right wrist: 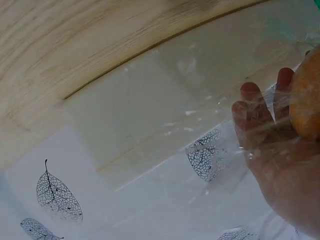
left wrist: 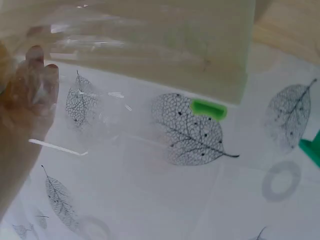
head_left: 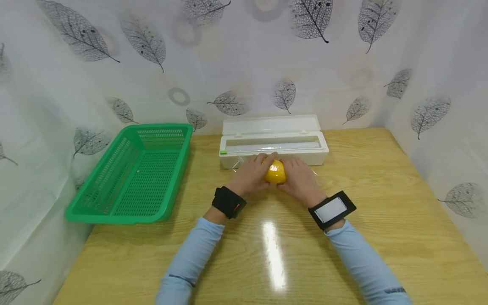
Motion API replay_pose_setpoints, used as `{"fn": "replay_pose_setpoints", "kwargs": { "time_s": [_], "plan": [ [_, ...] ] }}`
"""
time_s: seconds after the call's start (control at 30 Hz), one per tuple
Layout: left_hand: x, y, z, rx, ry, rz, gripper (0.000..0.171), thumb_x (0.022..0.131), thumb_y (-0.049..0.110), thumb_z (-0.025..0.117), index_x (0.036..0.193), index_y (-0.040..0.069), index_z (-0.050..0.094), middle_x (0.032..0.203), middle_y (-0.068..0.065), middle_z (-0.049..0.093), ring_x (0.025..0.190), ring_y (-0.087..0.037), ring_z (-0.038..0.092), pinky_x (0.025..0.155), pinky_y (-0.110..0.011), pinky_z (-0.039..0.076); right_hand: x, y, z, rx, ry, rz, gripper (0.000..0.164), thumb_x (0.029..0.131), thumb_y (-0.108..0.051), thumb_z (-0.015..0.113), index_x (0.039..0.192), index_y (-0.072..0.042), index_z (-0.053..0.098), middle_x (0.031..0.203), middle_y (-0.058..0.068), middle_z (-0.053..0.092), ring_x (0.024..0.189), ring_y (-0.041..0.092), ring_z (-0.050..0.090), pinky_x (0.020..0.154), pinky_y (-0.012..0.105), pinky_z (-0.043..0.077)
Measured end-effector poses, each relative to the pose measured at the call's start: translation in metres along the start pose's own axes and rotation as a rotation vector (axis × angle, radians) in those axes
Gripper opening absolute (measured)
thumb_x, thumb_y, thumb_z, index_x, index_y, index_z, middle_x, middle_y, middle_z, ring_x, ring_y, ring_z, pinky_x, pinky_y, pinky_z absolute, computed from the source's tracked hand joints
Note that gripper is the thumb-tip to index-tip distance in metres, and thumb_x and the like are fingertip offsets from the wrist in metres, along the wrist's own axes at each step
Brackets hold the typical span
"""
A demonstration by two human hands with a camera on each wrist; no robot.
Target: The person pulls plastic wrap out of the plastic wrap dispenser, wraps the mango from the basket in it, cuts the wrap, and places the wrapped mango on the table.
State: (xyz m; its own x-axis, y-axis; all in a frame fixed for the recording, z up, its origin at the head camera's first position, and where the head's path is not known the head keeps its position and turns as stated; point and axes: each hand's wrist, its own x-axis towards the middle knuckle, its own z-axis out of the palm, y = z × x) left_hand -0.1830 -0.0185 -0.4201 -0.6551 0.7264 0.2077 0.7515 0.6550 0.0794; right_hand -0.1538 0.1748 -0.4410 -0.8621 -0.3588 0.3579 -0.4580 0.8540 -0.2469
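Observation:
A shiny yellow-orange fruit, an orange (head_left: 275, 173), is held between both hands in front of the white box. My left hand (head_left: 251, 173) grips its left side, thumb near the top. On the opposite side my right hand (head_left: 302, 178) holds it, and the right wrist view shows the fruit (right wrist: 306, 100) by the palm. Clear cling film (right wrist: 200, 112) stretches over the fingers and around the fruit, with loose edges sticking out past both hands. Right behind the hands stands the white cling film box (head_left: 274, 160), lid raised, a film roll (head_left: 272, 146) inside.
A green plastic basket (head_left: 167, 203) sits at the left of the wooden table (head_left: 381, 190). A small bright green piece (head_left: 223, 152) is on the box's left front edge. Behind and at the sides hangs a white curtain (head_left: 244, 63) with leaf prints.

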Motion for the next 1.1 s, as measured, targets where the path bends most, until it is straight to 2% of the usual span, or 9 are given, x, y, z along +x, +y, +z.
{"fn": "replay_pose_setpoints", "kwargs": {
  "time_s": [0.07, 0.2, 0.37, 0.5, 0.57, 0.67, 0.87, 1.0, 1.1],
  "plan": [
    [-0.001, -0.001, 0.001, -0.02, 0.028, -0.016, 0.087, 0.081, 0.03, 0.081, 0.15, 0.007, 0.033, 0.13, -0.016, 0.058, 0.113, -0.03, 0.059, 0.099, -0.042, 0.049, 0.001, 0.0, -0.004, 0.087, -0.019, 0.007, 0.064, 0.068, -0.015, 0.086, 0.122, 0.002, 0.055, 0.112, 0.017, 0.064, 0.104, 0.032, 0.059, 0.092, 0.045, 0.05],
    [-0.004, -0.005, 0.005, -0.165, 0.099, -0.028, 0.086, 0.078, 0.028, 0.083, 0.148, 0.007, 0.038, 0.122, -0.015, 0.062, 0.107, -0.027, 0.062, 0.093, -0.039, 0.052, 0.001, 0.002, -0.011, 0.239, -0.033, 0.014, 0.064, 0.068, -0.009, 0.082, 0.125, 0.002, 0.055, 0.114, 0.015, 0.062, 0.098, 0.028, 0.059, 0.085, 0.043, 0.051],
    [-0.006, -0.009, 0.01, -0.526, 0.176, -0.021, 0.091, 0.075, 0.024, 0.085, 0.149, 0.004, 0.037, 0.131, -0.013, 0.058, 0.113, -0.022, 0.058, 0.1, -0.035, 0.047, 0.0, -0.002, -0.018, 0.345, -0.06, 0.043, 0.065, 0.072, -0.015, 0.083, 0.128, -0.001, 0.054, 0.115, 0.012, 0.062, 0.094, 0.025, 0.058, 0.08, 0.041, 0.05],
    [-0.007, -0.003, 0.014, -0.888, 0.228, -0.102, 0.073, 0.088, 0.02, 0.075, 0.147, 0.003, 0.038, 0.136, -0.017, 0.052, 0.109, -0.022, 0.056, 0.093, -0.031, 0.049, 0.0, -0.007, -0.02, 0.4, -0.079, 0.076, 0.062, 0.071, -0.012, 0.083, 0.125, -0.001, 0.055, 0.108, 0.012, 0.061, 0.087, 0.025, 0.057, 0.073, 0.039, 0.048],
    [-0.006, 0.003, 0.017, -1.034, 0.318, -0.183, 0.054, 0.096, 0.018, 0.065, 0.143, 0.001, 0.042, 0.132, -0.019, 0.053, 0.104, -0.023, 0.057, 0.086, -0.028, 0.05, 0.001, -0.01, -0.021, 0.42, -0.071, 0.089, 0.061, 0.069, -0.009, 0.082, 0.124, 0.0, 0.055, 0.105, 0.011, 0.061, 0.084, 0.024, 0.056, 0.071, 0.038, 0.047],
    [0.0, 0.013, 0.02, -1.211, 0.525, -0.307, 0.034, 0.103, 0.016, 0.052, 0.13, -0.005, 0.049, 0.124, -0.024, 0.058, 0.102, -0.022, 0.059, 0.084, -0.026, 0.051, 0.003, -0.015, -0.023, 0.432, -0.039, 0.091, 0.063, 0.068, -0.006, 0.081, 0.124, 0.001, 0.055, 0.105, 0.012, 0.061, 0.085, 0.025, 0.055, 0.072, 0.038, 0.046],
    [0.017, 0.03, 0.019, -1.557, 0.944, -0.468, 0.012, 0.099, 0.008, 0.057, 0.107, 0.0, 0.057, 0.106, -0.021, 0.067, 0.096, -0.019, 0.068, 0.088, -0.033, 0.055, 0.006, -0.026, -0.028, 0.422, 0.012, 0.09, 0.062, 0.065, -0.004, 0.08, 0.123, 0.002, 0.057, 0.107, 0.014, 0.062, 0.089, 0.027, 0.056, 0.076, 0.041, 0.047],
    [0.025, 0.04, 0.013, -1.758, 1.078, -0.562, 0.003, 0.096, 0.011, 0.058, 0.098, 0.008, 0.058, 0.097, -0.012, 0.07, 0.09, -0.021, 0.068, 0.085, -0.035, 0.055, 0.007, -0.029, -0.03, 0.424, 0.043, 0.07, 0.059, 0.064, -0.003, 0.079, 0.119, 0.003, 0.057, 0.105, 0.015, 0.062, 0.088, 0.027, 0.056, 0.076, 0.04, 0.047],
    [0.029, 0.047, 0.008, -1.94, 1.093, -0.623, 0.007, 0.094, 0.015, 0.054, 0.094, 0.01, 0.059, 0.095, -0.007, 0.069, 0.093, -0.021, 0.064, 0.089, -0.035, 0.05, 0.009, -0.031, -0.033, 0.426, 0.049, 0.046, 0.057, 0.064, -0.002, 0.079, 0.116, 0.003, 0.057, 0.104, 0.015, 0.062, 0.089, 0.028, 0.055, 0.076, 0.04, 0.047]
  ]
}}
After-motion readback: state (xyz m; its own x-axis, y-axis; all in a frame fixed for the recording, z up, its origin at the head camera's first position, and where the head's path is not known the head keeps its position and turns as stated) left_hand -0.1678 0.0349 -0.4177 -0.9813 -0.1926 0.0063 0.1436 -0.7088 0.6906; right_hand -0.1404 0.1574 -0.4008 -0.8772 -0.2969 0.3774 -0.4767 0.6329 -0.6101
